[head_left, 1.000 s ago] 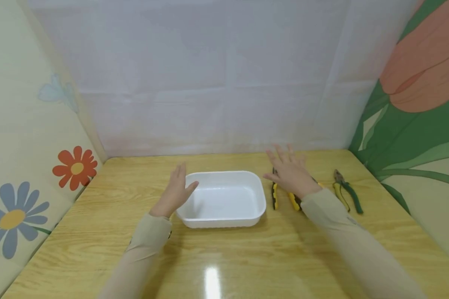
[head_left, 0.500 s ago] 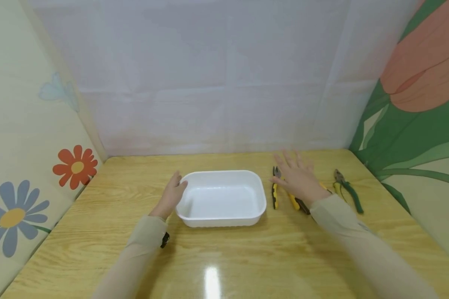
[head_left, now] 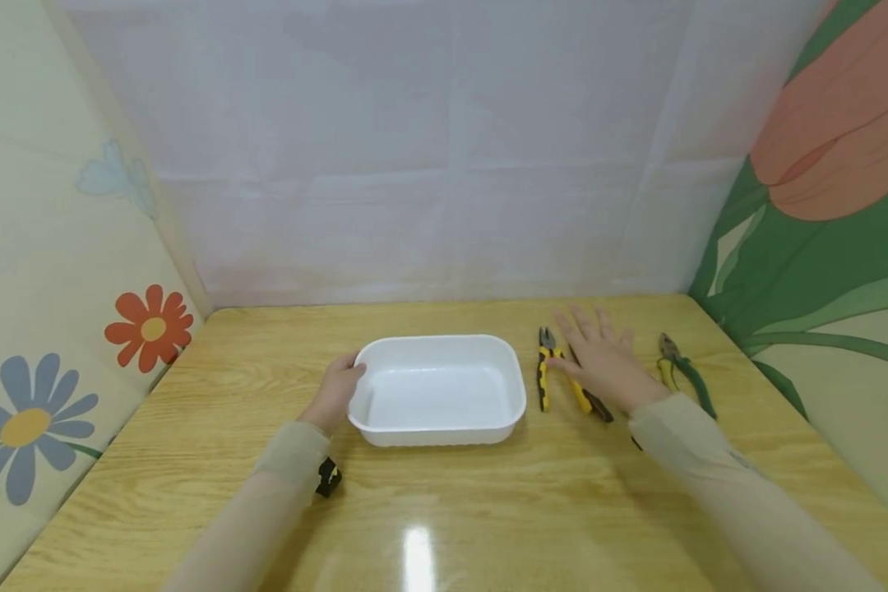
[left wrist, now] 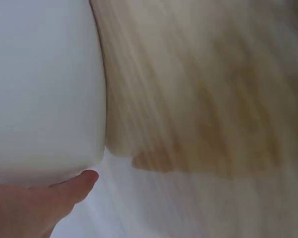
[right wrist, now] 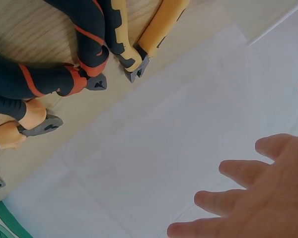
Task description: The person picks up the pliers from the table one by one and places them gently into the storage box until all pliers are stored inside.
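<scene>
A white rectangular plastic basin (head_left: 437,395) stands on the wooden table. At its left end my left hand (head_left: 333,393) grips the wall, thumb over the rim. The left wrist view shows a fingertip (left wrist: 89,177) against the basin's pale outer side. My right hand (head_left: 610,366), fingers spread and holding nothing, hovers over several pliers right of the basin. Nearest the basin lie yellow-and-black pliers (head_left: 543,378), partly behind the thumb. In the right wrist view, black-and-red pliers (right wrist: 92,54) and black-and-orange pliers (right wrist: 35,116) lie beside them; my hand hides much of these in the head view.
Green-and-yellow pliers (head_left: 688,374) lie farthest right on the table (head_left: 488,518). A white cloth backdrop (head_left: 444,164) rises behind the table's far edge, with flower-printed panels (head_left: 30,247) at the sides.
My left hand has moved down and left onto the basin's end and taken hold of it. My right hand has drifted right and lower over the pliers, uncovering the yellow-and-black pair.
</scene>
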Tool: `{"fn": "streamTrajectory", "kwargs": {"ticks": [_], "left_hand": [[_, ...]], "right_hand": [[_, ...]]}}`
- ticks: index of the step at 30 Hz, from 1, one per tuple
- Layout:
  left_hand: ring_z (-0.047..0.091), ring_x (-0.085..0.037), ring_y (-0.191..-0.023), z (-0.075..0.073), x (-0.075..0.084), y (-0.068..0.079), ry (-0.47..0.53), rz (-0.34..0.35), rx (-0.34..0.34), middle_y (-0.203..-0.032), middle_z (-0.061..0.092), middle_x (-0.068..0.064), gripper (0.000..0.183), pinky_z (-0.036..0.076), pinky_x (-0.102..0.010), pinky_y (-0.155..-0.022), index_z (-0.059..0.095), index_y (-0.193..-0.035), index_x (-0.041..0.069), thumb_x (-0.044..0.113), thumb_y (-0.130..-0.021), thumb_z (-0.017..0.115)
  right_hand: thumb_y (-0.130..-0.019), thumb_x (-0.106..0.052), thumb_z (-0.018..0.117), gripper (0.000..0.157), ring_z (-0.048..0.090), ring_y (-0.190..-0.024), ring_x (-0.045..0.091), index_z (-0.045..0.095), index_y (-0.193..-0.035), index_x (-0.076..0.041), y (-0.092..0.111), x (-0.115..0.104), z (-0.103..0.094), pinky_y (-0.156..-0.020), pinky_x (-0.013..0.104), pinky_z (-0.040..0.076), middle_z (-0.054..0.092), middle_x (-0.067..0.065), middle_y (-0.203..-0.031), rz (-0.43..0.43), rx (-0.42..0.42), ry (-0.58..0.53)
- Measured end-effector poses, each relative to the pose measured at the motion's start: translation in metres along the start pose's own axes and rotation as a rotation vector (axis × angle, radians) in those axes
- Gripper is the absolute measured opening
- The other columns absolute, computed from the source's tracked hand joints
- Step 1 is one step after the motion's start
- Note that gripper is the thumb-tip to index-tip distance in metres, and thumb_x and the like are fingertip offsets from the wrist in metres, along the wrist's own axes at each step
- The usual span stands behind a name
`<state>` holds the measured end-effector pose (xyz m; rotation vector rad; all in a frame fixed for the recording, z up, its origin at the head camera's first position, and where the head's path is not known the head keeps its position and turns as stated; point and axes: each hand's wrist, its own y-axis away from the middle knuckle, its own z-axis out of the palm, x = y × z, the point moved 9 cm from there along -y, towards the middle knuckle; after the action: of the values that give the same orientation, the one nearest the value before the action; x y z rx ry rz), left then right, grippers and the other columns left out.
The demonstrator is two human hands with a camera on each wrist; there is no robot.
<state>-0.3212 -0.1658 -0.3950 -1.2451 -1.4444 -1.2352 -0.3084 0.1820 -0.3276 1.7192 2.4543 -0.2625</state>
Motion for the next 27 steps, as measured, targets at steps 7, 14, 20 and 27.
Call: {"fn": "streamTrajectory", "kwargs": {"ticks": [7,14,20,27], "left_hand": [[0.037,-0.040,-0.133,-0.003,-0.005,0.001,0.027,-0.046,0.001,-0.146,0.034,-0.030,0.047,0.034,-0.049,-0.113,0.026,-0.146,-0.012,0.008,-0.105,0.031],[0.042,-0.040,-0.129,-0.003,-0.011,0.002,0.071,-0.131,0.000,-0.144,0.038,-0.028,0.049,0.041,-0.051,-0.107,0.026,-0.148,-0.008,0.011,-0.104,0.033],[0.036,-0.040,-0.134,0.001,-0.010,0.004,0.072,-0.121,0.015,-0.149,0.032,-0.028,0.049,0.035,-0.050,-0.112,0.022,-0.149,-0.009,0.007,-0.104,0.030],[0.035,-0.039,-0.135,0.000,-0.011,0.008,0.124,-0.118,0.087,-0.149,0.031,-0.027,0.047,0.032,-0.048,-0.114,0.024,-0.147,-0.011,0.006,-0.104,0.031]], "right_hand": [[-0.098,-0.056,0.044,0.083,-0.005,-0.138,0.055,0.013,-0.156,-0.006,0.005,0.002,-0.002,-0.100,0.081,-0.003,0.005,0.028,-0.157,0.013,-0.007,-0.010],[-0.100,-0.049,0.047,0.078,-0.001,-0.137,0.059,0.018,-0.154,-0.001,0.015,0.009,-0.002,-0.099,0.083,0.003,0.010,0.032,-0.155,0.013,0.009,-0.009],[-0.100,-0.048,0.046,0.078,0.000,-0.135,0.061,0.018,-0.153,0.001,0.018,0.020,0.000,-0.099,0.083,0.003,0.010,0.035,-0.153,0.036,0.000,0.002],[-0.100,-0.052,0.045,0.080,0.006,-0.134,0.062,0.015,-0.154,-0.001,0.025,0.035,-0.002,-0.097,0.085,0.008,0.012,0.035,-0.153,0.073,-0.010,0.023]]}}
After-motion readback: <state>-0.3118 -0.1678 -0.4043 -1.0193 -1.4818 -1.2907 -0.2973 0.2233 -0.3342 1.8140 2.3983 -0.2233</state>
